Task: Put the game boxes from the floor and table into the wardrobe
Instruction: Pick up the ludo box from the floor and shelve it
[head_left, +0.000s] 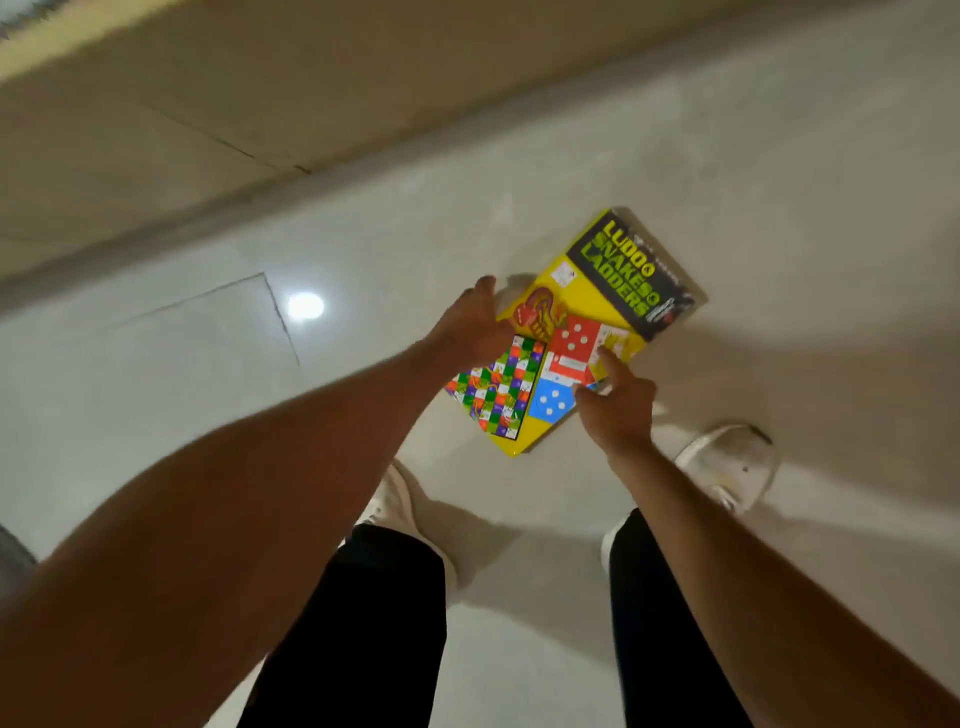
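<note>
The game box (569, 291), a yellow Ludo and Snakes and Ladders set, is seen lying flat on the floor (779, 197), printed face up. Its long axis is angled away from the body and off towards the right hand's side, with the black title band at the far end.

The box is bracketed across its short width. The left hand (467, 325) is held at one long edge, fingers straight and apart, and nothing is gripped; the box lies just to the inner side of this hand and slightly beyond it. The right hand (621, 410) is held at the opposite long edge, nearer the body, with the forefinger stretched forward over the red die picture and the other fingers loosely bent. Nothing is clasped there either. Whether either hand is already touching the cardboard cannot be told.

The near half of the box is the part flanked, so the far titled end is judged likely to droop unless the grip is taken further along. Neither hand is clearly nearer, so a two-handed pinch across the width is what the lift seems to call for. The wardrobe is not in view.
</note>
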